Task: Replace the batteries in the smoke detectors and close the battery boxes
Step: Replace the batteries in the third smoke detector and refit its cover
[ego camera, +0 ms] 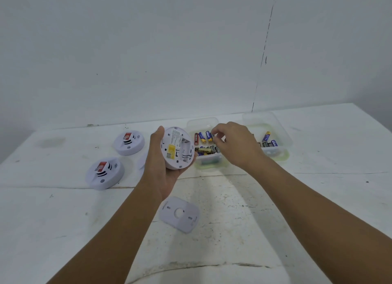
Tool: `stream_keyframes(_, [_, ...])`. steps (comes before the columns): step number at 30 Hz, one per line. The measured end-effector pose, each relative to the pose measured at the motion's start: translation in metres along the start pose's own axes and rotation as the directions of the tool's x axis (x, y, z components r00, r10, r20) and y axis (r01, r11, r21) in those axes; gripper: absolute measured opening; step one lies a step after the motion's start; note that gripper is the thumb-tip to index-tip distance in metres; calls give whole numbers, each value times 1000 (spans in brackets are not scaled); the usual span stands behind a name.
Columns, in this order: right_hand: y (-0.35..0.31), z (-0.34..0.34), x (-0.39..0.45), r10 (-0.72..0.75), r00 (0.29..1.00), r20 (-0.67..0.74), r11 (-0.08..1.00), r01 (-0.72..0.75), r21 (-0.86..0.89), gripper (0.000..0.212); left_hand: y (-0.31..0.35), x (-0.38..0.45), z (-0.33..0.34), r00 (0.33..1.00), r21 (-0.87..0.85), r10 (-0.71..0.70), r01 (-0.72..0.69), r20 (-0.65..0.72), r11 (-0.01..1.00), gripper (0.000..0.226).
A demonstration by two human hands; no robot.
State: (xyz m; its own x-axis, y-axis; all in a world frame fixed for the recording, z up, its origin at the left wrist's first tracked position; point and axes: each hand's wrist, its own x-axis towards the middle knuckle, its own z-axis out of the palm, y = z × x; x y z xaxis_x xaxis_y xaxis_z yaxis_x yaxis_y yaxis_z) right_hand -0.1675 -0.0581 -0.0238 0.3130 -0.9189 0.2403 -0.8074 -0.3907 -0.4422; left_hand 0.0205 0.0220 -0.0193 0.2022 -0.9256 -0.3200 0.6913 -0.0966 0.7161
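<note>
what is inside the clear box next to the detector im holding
The clear plastic box holds loose AA batteries: blue-and-yellow ones, a red one, a gold one. The right hand reaches in and covers the box's right part.

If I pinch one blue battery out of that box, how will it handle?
The blue battery is a smooth cylinder, so it probably slips in a light pinch and rolls if dropped on the table. It looks rigid and dense for its size. Neighbours in the clear box may shift.

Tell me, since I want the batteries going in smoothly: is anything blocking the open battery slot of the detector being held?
Nothing visible does. The left hand holds the detector with its battery slot open and empty; the cover lies apart on the table.
</note>
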Motion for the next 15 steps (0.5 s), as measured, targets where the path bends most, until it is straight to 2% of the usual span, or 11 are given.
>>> stream_keyframes(5, [-11, 1, 17, 53, 987, 153, 993, -36, -111, 23, 11, 2, -7, 1000, -4, 14, -14, 11, 1000, 37])
stream_keyframes(15, [-23, 19, 47, 105, 949, 298, 922, 19, -387, 14, 18, 18, -11, 999, 31, -11, 10, 42, 999, 36])
